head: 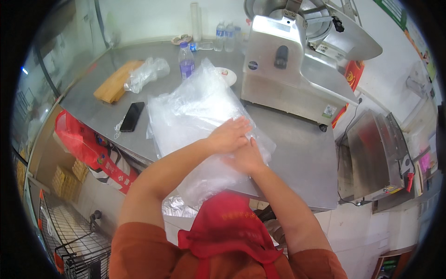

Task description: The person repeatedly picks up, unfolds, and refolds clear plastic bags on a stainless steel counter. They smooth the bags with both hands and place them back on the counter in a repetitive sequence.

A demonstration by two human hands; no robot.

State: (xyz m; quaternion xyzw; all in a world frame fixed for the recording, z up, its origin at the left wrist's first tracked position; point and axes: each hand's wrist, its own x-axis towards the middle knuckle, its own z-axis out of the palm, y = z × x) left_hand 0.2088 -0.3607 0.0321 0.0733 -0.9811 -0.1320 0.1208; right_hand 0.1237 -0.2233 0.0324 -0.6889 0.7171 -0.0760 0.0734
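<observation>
A stack of large transparent plastic bags point(188, 118) lies spread over the steel table in front of me, its near end hanging over the table's edge. My left hand point(228, 136) rests flat on the sheets, fingers stretched out to the right. Just below it, and partly overlapped by it, my right hand point(246, 157) also lies on the plastic with its fingers extended. The right hand is slightly blurred. Neither hand visibly grips anything. A white plate point(228, 76) shows partly from behind the bags' far corner.
On the steel table point(299, 153) stand a meat slicer point(278, 69) at right and a purple-labelled bottle point(186, 61). A wooden board point(116, 82), a crumpled plastic bag point(148, 73) and a black phone point(132, 117) lie left. A wire cart point(69, 226) stands lower left.
</observation>
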